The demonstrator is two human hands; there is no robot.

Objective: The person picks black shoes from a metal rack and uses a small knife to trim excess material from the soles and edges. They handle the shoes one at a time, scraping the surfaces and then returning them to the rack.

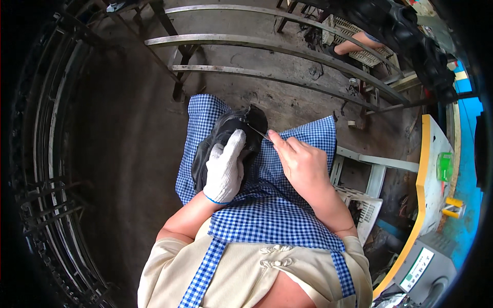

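A black shoe [225, 134] lies on my lap, on a blue-and-white checked apron [287, 205]. My left hand [226, 169], in a white knitted glove, lies over the shoe and holds it down. My bare right hand [303, 164] is pinched on a thin needle or thread [258, 132] that runs from my fingertips to the toe end of the shoe. The far side of the shoe is hidden under the glove.
Curved metal rails [267, 46] cross the concrete floor ahead. A dark metal rack [46, 195] curves along the left. White plastic crates [367, 203] sit at my right, beside a yellow-edged table [426, 169]. Another person's leg [354, 45] shows at the top right.
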